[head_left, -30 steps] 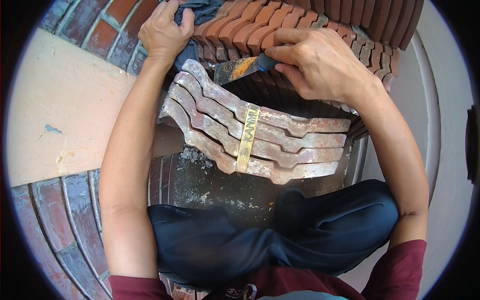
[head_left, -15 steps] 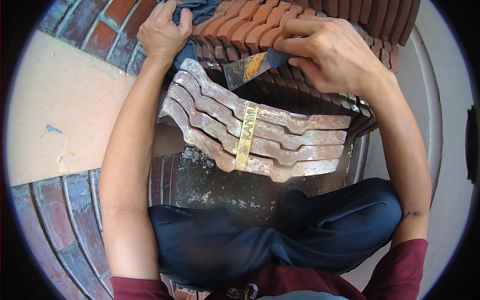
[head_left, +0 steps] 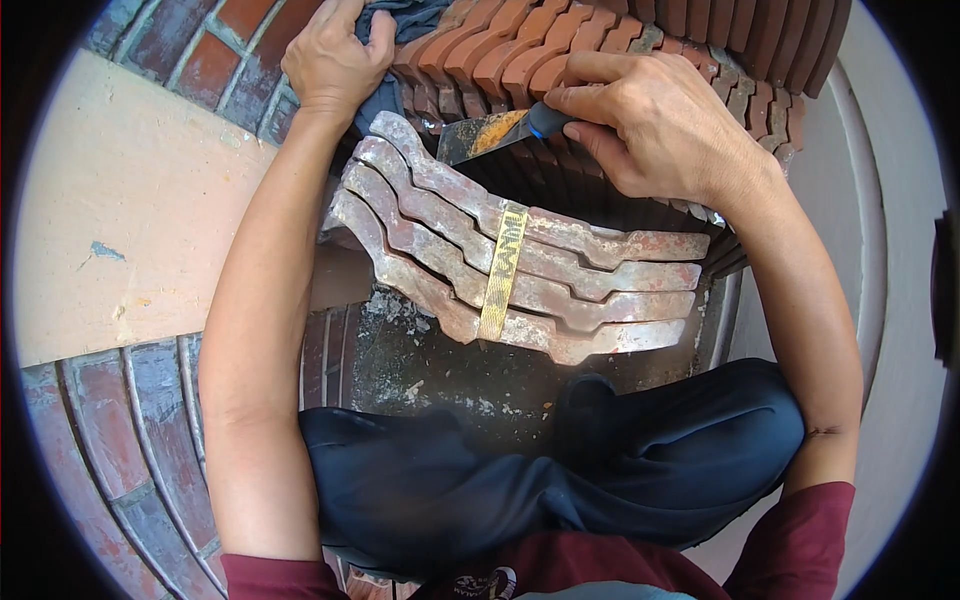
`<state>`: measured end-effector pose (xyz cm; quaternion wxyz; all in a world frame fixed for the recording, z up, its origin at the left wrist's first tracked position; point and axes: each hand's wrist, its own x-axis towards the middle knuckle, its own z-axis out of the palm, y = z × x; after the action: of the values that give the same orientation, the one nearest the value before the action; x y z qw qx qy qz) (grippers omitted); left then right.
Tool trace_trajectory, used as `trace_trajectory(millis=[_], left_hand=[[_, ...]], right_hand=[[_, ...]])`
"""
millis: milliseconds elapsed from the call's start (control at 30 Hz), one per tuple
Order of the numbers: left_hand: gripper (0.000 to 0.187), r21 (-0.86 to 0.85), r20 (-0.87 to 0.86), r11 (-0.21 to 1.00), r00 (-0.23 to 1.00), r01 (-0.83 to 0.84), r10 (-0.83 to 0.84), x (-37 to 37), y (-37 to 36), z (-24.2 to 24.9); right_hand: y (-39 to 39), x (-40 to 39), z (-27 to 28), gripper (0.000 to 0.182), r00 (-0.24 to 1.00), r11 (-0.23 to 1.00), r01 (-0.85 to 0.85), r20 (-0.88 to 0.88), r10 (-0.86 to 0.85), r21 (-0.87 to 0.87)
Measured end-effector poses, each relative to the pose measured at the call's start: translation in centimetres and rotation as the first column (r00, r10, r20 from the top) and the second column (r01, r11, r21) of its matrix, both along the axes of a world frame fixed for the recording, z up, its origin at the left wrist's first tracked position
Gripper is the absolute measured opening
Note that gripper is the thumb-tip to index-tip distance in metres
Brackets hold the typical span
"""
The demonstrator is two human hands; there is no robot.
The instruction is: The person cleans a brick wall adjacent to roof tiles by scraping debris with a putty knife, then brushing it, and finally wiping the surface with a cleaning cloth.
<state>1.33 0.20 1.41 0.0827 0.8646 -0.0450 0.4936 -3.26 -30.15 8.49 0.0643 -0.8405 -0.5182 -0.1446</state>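
My right hand (head_left: 665, 125) grips the blue and dark handle of a putty knife (head_left: 485, 134). Its stained metal blade points left, over the dark gap beside the row of orange tiles (head_left: 510, 50). At the top left, my left hand (head_left: 338, 60) is closed on a dark cloth (head_left: 412, 18) next to the tiles' left end. Below both hands lies a bundle of several pale, worn tiles (head_left: 430, 225), bound by a yellow printed strap (head_left: 504, 270).
Brick paving (head_left: 150, 430) and a pale board (head_left: 130, 220) lie at the left. My bent legs (head_left: 560, 470) are below the bundle. Dark red tiles (head_left: 755, 35) stand at the top right, beside a curved pale wall (head_left: 890, 200).
The putty knife's blade has shifted slightly left and up and now lies flatter. My left hand and the cloth sit slightly further right in view.
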Motion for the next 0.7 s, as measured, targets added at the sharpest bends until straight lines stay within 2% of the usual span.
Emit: trace_trajectory(millis=[300,467,700], left_hand=[[0.022,0.01,-0.021,1.0,1.0,-0.009,0.01,0.0,0.1,0.1],[0.023,0.025,-0.045,0.997,0.996,-0.075,0.076,0.1,-0.1,0.1],[0.023,0.004,-0.078,0.998,0.995,-0.063,0.064,-0.3,-0.2,0.3]], right_hand=[[0.3,0.2,0.3,0.011,1.0,0.998,0.01,-0.021,-0.011,-0.057],[-0.1,0.3,-0.3,0.011,1.0,0.999,-0.005,-0.03,0.004,-0.034],[-0.1,-0.9,0.0,0.012,1.0,0.999,0.015,-0.019,-0.016,-0.045]])
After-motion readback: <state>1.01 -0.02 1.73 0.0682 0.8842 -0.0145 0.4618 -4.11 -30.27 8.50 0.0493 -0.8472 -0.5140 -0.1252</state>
